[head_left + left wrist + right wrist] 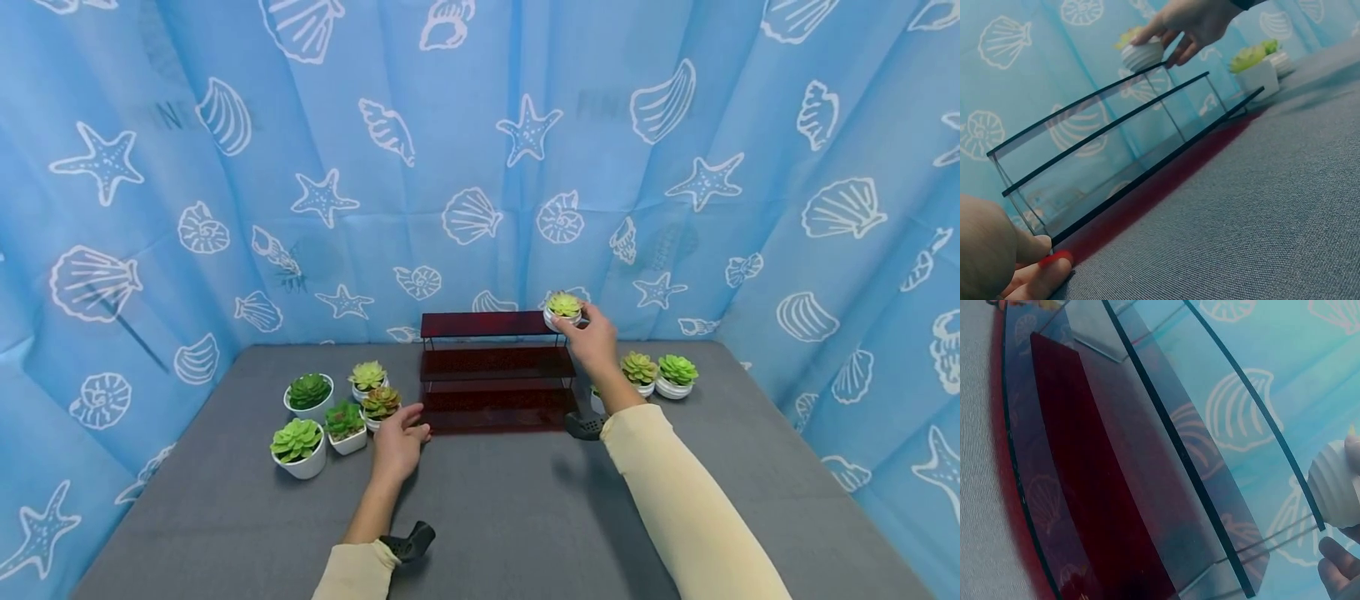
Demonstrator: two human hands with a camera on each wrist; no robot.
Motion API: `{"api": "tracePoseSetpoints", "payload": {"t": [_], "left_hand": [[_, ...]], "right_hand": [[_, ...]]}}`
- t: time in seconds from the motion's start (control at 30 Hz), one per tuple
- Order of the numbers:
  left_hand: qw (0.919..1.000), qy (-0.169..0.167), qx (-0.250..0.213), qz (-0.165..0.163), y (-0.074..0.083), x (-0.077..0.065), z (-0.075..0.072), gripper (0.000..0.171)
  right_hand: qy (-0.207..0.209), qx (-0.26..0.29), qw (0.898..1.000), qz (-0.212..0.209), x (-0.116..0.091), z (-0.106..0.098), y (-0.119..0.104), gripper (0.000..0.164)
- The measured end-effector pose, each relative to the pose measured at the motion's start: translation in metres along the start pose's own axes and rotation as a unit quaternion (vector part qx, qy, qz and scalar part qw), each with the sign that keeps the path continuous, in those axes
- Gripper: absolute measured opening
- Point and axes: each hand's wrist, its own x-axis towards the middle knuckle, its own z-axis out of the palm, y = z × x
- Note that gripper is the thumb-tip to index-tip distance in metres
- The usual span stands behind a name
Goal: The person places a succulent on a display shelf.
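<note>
My right hand (592, 340) holds a small potted succulent (563, 306) by its white, ribbed round pot, right at the right end of the top tier of a dark red, see-through three-tier display shelf (498, 364). In the right wrist view, that white pot (1334, 484) overlaps the end of the top tier, with fingers close around it. My left hand (397, 446) is at the shelf's front left corner. There, in the left wrist view, the thumb (1034, 245) and a finger (1054, 275) pinch the end of the lowest tier. The shelf stands upright on thin wire legs.
Left of the shelf, several potted succulents stand in a group, including a large light green one (297, 439) and a square-potted one (346, 427). To the right are more, among them a bright green one (677, 375). A blue shell-print curtain (450, 125) hangs behind the grey-covered table (495, 517).
</note>
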Motion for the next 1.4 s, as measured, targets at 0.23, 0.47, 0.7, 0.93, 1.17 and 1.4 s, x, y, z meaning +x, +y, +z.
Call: {"api": "tracePoseSetpoints", "payload": {"t": [0.23,0.47,0.7,0.93,1.17,1.4], "left_hand": [[1.0000,0.001,-0.003,0.001,0.000,-0.001,0.000,0.037],[0.9999,-0.003,-0.011,0.004,0.002,-0.001,0.000,0.037],[0.9999,-0.010,-0.008,0.002,0.003,-0.002,-0.001,0.038],[1.0000,-0.002,-0.003,0.005,0.002,-0.001,-0.001,0.037],[0.9999,-0.006,-0.010,0.001,0.004,-0.001,-0.001,0.037],[0.9999,-0.005,-0.014,0.007,0.004,-0.001,-0.002,0.036]], "right_hand": [[-0.010,0.024,1.000,0.008,0.000,0.006,-0.004,0.065],[-0.019,0.062,0.998,0.022,0.005,0.009,-0.005,0.065],[-0.019,0.078,0.996,0.029,0.004,0.009,-0.003,0.066],[-0.028,0.068,0.997,0.025,0.003,0.010,-0.005,0.067],[-0.029,0.044,0.999,0.010,0.005,0.013,-0.003,0.067],[-0.036,0.022,0.999,0.008,0.005,0.013,-0.001,0.072]]}}
